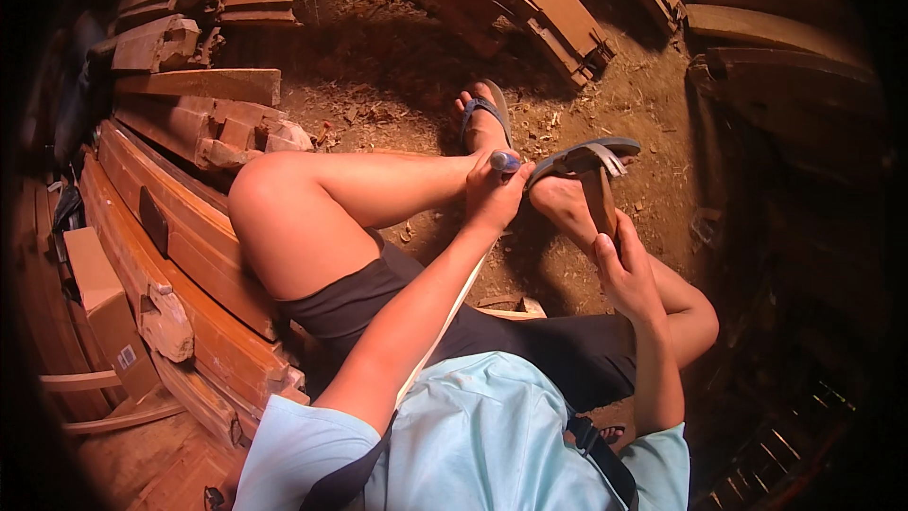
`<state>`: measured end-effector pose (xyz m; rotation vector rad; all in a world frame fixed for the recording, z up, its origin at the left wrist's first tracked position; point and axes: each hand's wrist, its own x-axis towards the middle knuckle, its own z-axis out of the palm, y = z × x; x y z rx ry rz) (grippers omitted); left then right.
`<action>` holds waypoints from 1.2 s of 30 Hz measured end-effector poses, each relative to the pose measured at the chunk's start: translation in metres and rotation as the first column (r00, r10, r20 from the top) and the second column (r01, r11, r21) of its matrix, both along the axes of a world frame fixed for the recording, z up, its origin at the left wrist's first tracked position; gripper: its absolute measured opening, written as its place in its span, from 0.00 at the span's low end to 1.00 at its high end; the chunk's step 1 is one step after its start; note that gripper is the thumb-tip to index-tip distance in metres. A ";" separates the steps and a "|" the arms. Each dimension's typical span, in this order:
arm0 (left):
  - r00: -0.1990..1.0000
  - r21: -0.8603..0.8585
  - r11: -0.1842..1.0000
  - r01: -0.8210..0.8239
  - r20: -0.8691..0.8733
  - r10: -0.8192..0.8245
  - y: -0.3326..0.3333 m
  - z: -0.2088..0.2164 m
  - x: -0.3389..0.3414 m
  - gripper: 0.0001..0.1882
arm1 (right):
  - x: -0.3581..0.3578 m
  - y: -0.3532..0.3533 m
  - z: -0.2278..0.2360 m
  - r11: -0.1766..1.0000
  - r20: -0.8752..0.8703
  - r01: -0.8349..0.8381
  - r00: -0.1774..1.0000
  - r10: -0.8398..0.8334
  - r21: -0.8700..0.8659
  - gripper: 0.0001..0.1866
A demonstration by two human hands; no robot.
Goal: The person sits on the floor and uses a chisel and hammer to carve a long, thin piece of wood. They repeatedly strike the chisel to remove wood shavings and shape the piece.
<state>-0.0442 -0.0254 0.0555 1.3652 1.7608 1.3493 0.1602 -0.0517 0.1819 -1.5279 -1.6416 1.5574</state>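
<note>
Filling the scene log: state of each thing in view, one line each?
Left hand: closed around blue-ended handle
Blue-ended handle: held, mostly hidden
Right hand: closed around hammer
Hammer: held by wooden handle
Sandals: worn
Cardboard box: open or shut unclear
Timber: piled, left side

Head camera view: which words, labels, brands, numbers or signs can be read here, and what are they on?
No text can be read in this view.
White label on the cardboard box: dark marks, too small to read.
Hammer in the right hand: no lettering can be made out.
Blue-ended tool in the left hand: none can be made out either.
</note>
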 end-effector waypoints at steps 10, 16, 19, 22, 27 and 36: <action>0.982 0.119 0.992 0.044 -0.187 -0.021 0.005 -0.034 0.005 0.11 | -0.030 0.000 0.085 0.742 0.244 -0.374 0.927 0.284 0.557 0.26; 0.950 0.123 0.984 0.128 -0.300 -0.085 0.010 -0.023 0.004 0.11 | -0.041 0.008 0.070 0.851 0.467 -0.454 0.832 0.300 0.263 0.24; 0.980 0.044 0.996 0.073 -0.189 -0.063 0.001 -0.012 0.007 0.12 | -0.048 0.005 0.082 0.755 0.318 -0.387 0.916 0.246 0.529 0.22; 0.999 -0.003 1.000 0.005 0.040 -0.005 0.003 -0.015 0.009 0.11 | -0.047 0.005 0.084 0.773 0.347 -0.454 0.882 0.319 0.444 0.24; 0.986 0.018 0.991 0.134 -0.104 -0.132 0.007 -0.045 0.005 0.14 | -0.045 0.020 0.075 0.785 0.364 -0.464 0.873 0.326 0.410 0.25; 0.991 0.032 0.999 0.041 -0.131 -0.036 0.006 -0.032 0.005 0.13 | -0.056 0.017 0.072 0.747 0.532 -0.549 0.787 0.312 0.375 0.24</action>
